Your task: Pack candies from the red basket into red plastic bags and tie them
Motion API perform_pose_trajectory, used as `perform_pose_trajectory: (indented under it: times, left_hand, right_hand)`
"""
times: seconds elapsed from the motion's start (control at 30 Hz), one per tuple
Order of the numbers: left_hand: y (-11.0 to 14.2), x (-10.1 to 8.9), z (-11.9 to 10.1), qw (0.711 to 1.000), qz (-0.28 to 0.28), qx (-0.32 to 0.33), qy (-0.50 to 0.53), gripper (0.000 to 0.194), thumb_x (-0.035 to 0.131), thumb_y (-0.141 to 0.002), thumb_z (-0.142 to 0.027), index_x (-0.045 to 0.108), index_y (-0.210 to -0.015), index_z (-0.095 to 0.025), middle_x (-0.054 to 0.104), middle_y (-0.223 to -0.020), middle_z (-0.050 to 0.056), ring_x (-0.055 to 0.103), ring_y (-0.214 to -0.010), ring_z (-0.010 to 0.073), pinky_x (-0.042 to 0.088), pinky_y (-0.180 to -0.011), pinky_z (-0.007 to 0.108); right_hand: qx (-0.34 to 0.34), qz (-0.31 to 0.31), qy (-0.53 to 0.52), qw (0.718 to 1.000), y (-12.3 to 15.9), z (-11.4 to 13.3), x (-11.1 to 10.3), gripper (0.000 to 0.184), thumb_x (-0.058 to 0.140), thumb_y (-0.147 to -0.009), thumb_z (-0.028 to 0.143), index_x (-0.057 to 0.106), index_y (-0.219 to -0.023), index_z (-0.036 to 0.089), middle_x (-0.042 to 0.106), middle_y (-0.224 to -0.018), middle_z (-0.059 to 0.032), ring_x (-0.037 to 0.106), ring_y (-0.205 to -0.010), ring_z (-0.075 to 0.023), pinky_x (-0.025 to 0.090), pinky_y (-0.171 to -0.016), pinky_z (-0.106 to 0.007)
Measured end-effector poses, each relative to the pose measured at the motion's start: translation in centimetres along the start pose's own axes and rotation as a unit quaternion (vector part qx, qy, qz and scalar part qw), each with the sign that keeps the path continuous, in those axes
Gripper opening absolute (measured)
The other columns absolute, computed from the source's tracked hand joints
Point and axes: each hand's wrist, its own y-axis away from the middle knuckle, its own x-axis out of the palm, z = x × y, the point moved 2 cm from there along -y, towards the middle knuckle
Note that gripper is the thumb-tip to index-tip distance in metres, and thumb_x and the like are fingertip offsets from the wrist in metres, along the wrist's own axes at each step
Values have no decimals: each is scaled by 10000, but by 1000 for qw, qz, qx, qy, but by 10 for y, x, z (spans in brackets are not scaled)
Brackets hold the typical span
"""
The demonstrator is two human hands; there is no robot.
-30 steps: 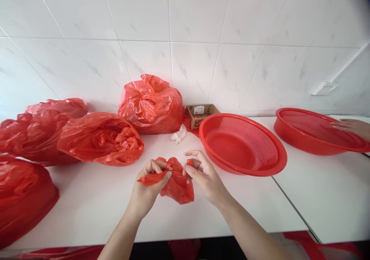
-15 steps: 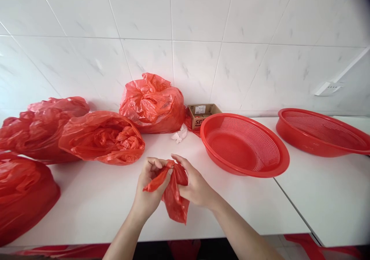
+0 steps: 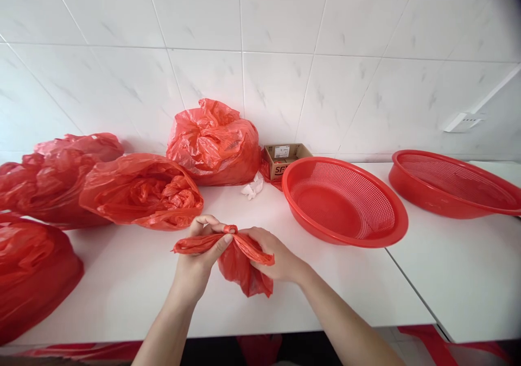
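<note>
A small red plastic bag (image 3: 246, 273) is between my two hands, above the front of the white table (image 3: 309, 306). My left hand (image 3: 199, 257) pinches its gathered part between thumb and fingers, and one twisted end sticks out to the left. At the top, the plastic makes a small loop or knot. My right hand (image 3: 274, 254) is closed on the bag from the right, with another folded end lying across its fingers. The bag's lower part hangs between the hands. Some of the right fingers are hidden behind the plastic.
Left of my hands lies an open red bag (image 3: 142, 192) of crumpled plastic, with more full red bags (image 3: 211, 143) around it. A crumpled tissue (image 3: 253, 187) and a small cardboard box (image 3: 280, 169) are near the wall. Two red strainer baskets (image 3: 345, 203) stand to the right.
My left hand has shifted left. The bag's ends now spread out to both sides, with a small loop at the top. My right hand has closed in around the bag.
</note>
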Motion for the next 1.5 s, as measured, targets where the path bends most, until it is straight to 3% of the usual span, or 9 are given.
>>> perform_pose_trajectory:
  times: [0.07,0.17,0.3,0.47,0.77,1.0,1.13,1.3,1.5]
  left_hand:
    - [0,3,0,1000,21,-6,-15,295,763,-772,-271,509,-920,-249,653,-870,-35,635,-844,138,489,-768,258]
    - [2,12,1,998,40,-12,-40,260,741,-792,-273,505,-892,-232,636,-872,-25,625,-829,126,489,-765,246]
    - [3,19,7,995,48,12,-90,225,685,-824,-272,473,-888,-233,650,-880,0,641,-828,156,518,-769,300]
    - [4,13,19,972,-31,94,-213,163,648,-822,-193,517,-904,-243,653,-876,7,648,-811,173,503,-729,296]
    - [13,14,13,925,-33,194,-326,187,631,-811,-157,678,-949,-274,667,-916,12,614,-825,187,453,-701,272]
    - [2,-2,4,873,49,277,-398,150,624,-841,-211,740,-903,-283,730,-848,28,628,-838,226,471,-771,327]
    - [-8,-20,1,862,41,287,-415,122,663,-819,-248,761,-862,-304,742,-802,19,606,-816,236,427,-829,385]
    - [-7,-32,-3,876,-13,248,-413,41,706,-815,-304,732,-813,-272,721,-794,12,603,-783,204,424,-835,375]
    - [4,-23,2,971,6,-9,-237,320,539,-903,-516,631,-839,-216,655,-889,28,620,-878,193,508,-804,333]
  right_hand:
    - [5,10,-136,991,0,3,-9,461,626,-859,246,533,-1311,257,592,-1313,-73,562,-1192,-211,438,-1020,-401]
    - [24,-48,-236,970,-5,2,-13,343,602,-888,286,569,-1222,216,652,-1166,-73,604,-1118,-183,456,-989,-372]
    - [37,-115,-189,974,-8,4,-4,165,571,-865,229,545,-1026,205,639,-898,-15,622,-880,-146,484,-879,-340]
    - [-21,-180,-54,982,2,21,6,139,533,-822,152,513,-934,232,614,-900,-15,603,-878,-159,484,-837,-317]
    - [83,-105,-273,953,2,12,2,206,600,-897,358,633,-1019,196,677,-914,-33,635,-887,-160,499,-827,-309]
    - [108,-77,-185,974,0,21,-6,100,619,-861,270,655,-888,181,674,-874,-19,611,-814,-143,485,-773,-288]
    - [121,-104,-2,987,9,25,-6,89,539,-895,230,601,-837,205,650,-844,-8,571,-750,-142,448,-707,-290]
    - [117,-77,112,984,21,25,-3,91,513,-902,191,522,-814,216,632,-844,4,540,-722,-142,410,-676,-292]
    - [102,-122,-45,986,44,46,-25,118,524,-952,320,541,-864,244,605,-832,7,571,-740,-150,461,-707,-307]
